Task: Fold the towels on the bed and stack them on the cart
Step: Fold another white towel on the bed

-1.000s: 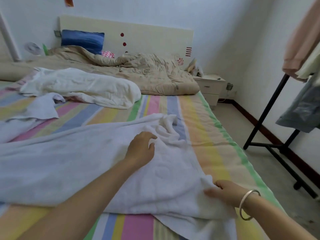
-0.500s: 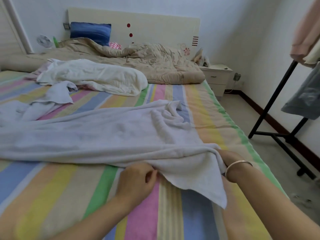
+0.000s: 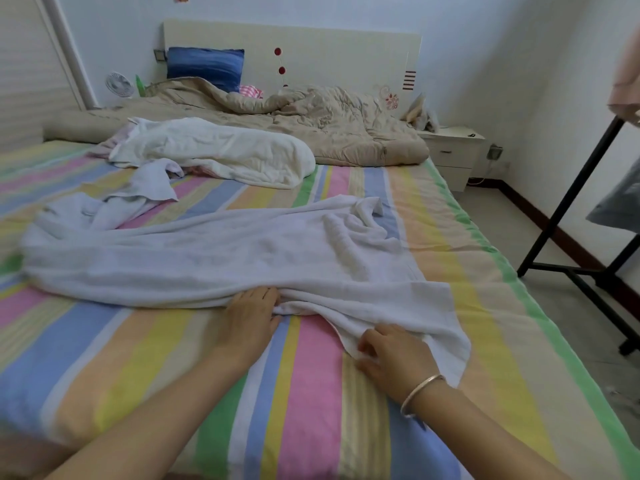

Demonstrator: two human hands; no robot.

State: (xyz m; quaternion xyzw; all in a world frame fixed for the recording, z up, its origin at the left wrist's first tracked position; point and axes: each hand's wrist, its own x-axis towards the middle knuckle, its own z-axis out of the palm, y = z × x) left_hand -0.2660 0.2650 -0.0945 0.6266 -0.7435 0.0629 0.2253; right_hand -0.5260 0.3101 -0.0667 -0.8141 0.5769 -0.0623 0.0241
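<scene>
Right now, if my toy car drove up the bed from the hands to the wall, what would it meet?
big white towel → crumpled white bundle → beige quilt → blue pillow → headboard

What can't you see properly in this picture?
Head view:
- Cart: not in the frame at all.
- Right hand: fingertips are tucked under the towel edge, so the grip is unclear.
- Black rack: its top and the hanging clothes are cut off by the right edge.
- Pink checked cloth: mostly buried under the beige quilt.
</scene>
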